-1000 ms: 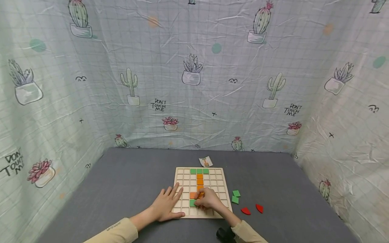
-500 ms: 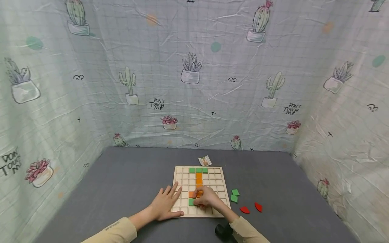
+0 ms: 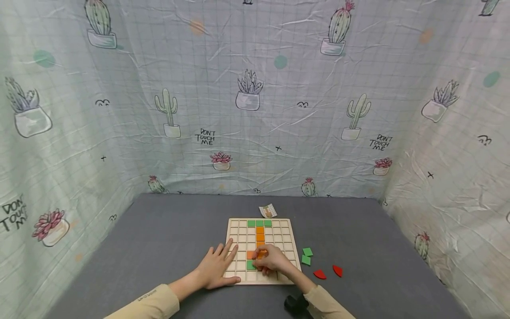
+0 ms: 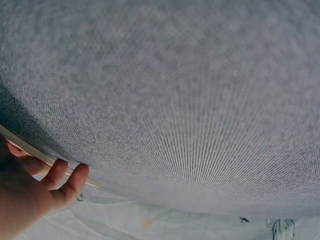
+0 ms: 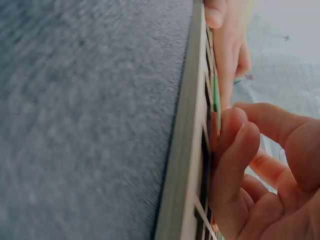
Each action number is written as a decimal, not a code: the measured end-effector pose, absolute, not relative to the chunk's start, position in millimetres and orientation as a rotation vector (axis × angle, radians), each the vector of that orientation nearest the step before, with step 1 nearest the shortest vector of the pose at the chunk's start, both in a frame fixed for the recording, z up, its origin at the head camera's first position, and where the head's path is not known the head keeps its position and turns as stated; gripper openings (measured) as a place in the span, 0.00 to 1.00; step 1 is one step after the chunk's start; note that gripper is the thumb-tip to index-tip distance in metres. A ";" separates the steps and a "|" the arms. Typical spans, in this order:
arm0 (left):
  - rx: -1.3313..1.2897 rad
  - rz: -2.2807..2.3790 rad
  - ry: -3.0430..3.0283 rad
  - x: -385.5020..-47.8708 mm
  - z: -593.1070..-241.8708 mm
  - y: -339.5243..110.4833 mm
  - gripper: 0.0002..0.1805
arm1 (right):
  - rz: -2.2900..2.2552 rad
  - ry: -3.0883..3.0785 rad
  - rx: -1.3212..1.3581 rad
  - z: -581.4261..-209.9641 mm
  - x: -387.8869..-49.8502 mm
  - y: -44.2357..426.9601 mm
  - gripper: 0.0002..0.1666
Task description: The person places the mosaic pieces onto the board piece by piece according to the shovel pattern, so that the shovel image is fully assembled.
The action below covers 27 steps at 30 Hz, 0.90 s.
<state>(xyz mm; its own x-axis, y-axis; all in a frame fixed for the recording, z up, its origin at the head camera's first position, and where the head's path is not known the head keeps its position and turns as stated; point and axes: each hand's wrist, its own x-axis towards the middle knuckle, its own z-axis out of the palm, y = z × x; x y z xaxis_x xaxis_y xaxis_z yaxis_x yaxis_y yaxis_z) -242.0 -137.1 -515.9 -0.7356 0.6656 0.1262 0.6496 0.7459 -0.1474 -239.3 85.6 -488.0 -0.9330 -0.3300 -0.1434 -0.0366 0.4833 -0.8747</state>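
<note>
A square wooden grid board [image 3: 280, 239] lies on the grey table, with green tiles [image 3: 260, 223] across its far row and a column of orange tiles [image 3: 260, 234] running toward me. My left hand [image 3: 217, 268] rests with fingers spread on the board's left edge. Over the nearer middle cells, my right hand [image 3: 272, 259] has thumb and fingers curled together at an orange tile [image 5: 215, 131], seen edge-on in the right wrist view and partly hidden by the fingertips. It sits beside a green tile [image 3: 251, 265]. Another orange tile [image 3: 250, 254] lies just beyond that green one.
Right of the board lie two loose green tiles [image 3: 306, 256] and two red quarter-round pieces [image 3: 326, 273]. Behind it is a small printed card [image 3: 268, 211]. A black object [image 3: 295, 305] shows by the right wrist. A cactus-print curtain [image 3: 255, 133] surrounds the table.
The view has shifted slightly. My right hand stays at the same cells with only small finger movement; the left hand keeps its place on the board.
</note>
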 end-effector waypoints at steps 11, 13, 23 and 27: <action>-1.070 0.137 -2.737 -243.0 -517.6 -137.8 0.49 | -1.581 2.288 -0.415 -477.1 -232.0 121.5 0.14; -1.076 0.129 -2.728 -243.0 -518.1 -137.9 0.49 | -1.588 2.288 -0.434 -474.5 -230.4 130.7 0.14; -1.080 0.101 -2.730 -243.2 -516.7 -137.7 0.49 | -1.543 2.366 -0.484 -477.7 -228.0 170.6 0.14; -1.078 0.108 -2.765 -241.9 -514.4 -137.3 0.49 | -1.518 2.419 -0.457 -474.6 -225.7 184.0 0.17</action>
<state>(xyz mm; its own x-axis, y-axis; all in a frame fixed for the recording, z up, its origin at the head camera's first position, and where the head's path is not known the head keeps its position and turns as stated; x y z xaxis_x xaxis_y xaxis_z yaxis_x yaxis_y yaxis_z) -241.9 -137.3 -514.4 -0.7236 0.6773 0.1331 0.6649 0.7357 -0.1291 -225.7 184.0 -474.6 -0.9198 -0.3900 -0.0429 -0.1308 0.4081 -0.9035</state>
